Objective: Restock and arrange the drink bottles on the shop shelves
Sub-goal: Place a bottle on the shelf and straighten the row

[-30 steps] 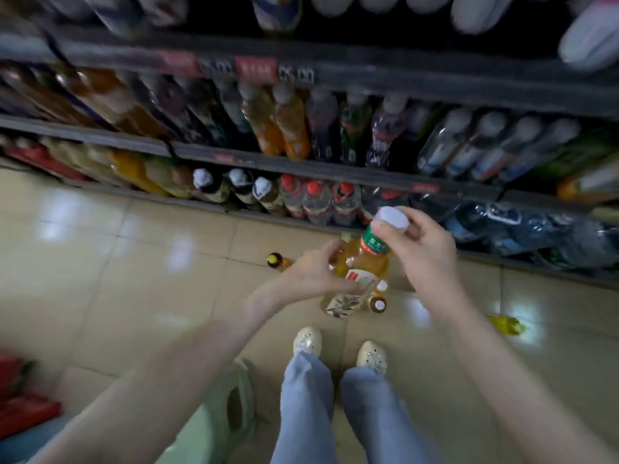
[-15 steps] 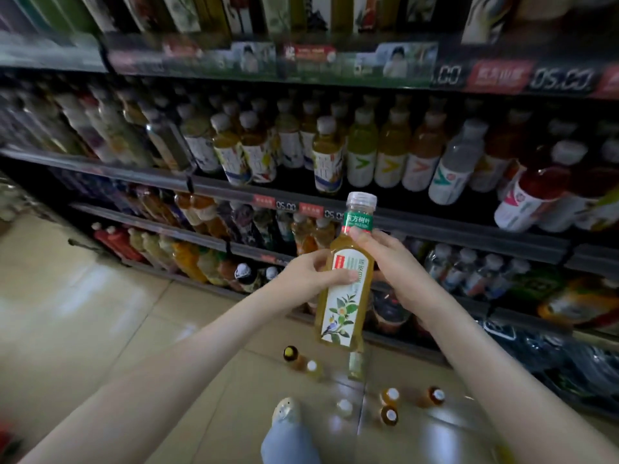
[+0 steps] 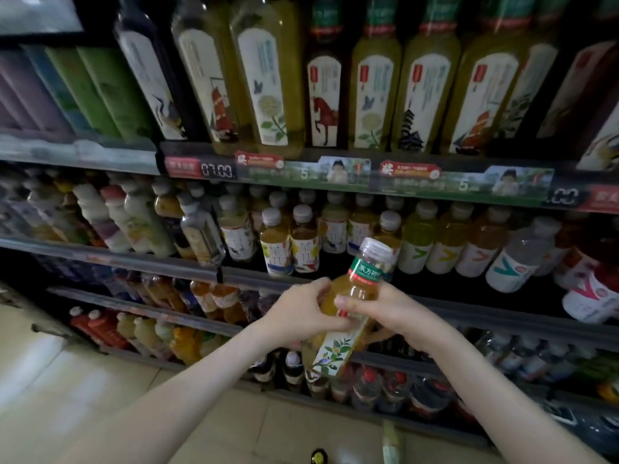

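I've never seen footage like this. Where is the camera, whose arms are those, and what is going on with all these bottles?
There is no machine here. These are a person's two bare arms, filmed by a wide-angle camera worn on their head, looking forward and down. That is why the shelves seem to curve. The left hand and right hand both grip one tea bottle. It holds an amber drink, has a white cap and a green neck band, and is tilted with its cap up and to the right. Behind it are shop shelves packed with drink bottles. The top one carries tall tea bottles with painted labels, above a price strip. Below is a pale tiled floor, where a small bottle top shows at the picture's bottom edge.
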Available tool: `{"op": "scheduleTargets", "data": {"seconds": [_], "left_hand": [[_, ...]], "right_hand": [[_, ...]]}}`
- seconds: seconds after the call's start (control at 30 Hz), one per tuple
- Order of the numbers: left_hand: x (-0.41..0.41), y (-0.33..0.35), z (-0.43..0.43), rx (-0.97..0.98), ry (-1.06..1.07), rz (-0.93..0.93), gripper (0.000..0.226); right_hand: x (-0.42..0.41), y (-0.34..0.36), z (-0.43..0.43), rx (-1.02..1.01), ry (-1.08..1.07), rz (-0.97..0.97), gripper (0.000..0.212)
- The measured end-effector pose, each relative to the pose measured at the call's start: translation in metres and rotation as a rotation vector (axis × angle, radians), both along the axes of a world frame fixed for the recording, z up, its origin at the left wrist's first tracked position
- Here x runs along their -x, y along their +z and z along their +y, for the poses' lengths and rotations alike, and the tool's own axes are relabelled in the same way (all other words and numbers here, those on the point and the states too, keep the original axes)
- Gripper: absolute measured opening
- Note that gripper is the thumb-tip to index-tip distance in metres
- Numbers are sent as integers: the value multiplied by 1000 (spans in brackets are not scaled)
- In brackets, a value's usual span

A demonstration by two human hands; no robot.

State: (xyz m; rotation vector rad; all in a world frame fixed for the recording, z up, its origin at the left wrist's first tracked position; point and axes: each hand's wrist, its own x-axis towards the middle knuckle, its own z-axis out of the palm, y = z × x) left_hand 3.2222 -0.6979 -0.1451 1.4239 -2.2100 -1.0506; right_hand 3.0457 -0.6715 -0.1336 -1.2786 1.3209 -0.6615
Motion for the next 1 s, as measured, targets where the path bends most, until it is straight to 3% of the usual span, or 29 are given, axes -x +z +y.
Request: {"op": "scheduleTargets", "data": {"seconds": [0.13,0.37,0.5,0.6,0.7,1.0], "left_hand": [[-14,1,-24,199,-7,-125,53],[-25,-20,-71,305,-140,-256,79],[-51,-43,-101,583,109,-353,72],[-65,-55,-122,467,242,-322,81],[-67,-60,-132,306,234,-317,91],[-72,-63,-148,311,249,-277,77]], "right_hand": [[-22,-9,-16,58,-150,-31,34],[-41,-36,-35,254,-410,135,19],[-43,-50,-47,289,-517,174,20],[-41,-56,-57,293,-571,167,18],[-39,-62,-64,286,-607,178,19],[-45,-72,-80,266,-600,194,25]]}}
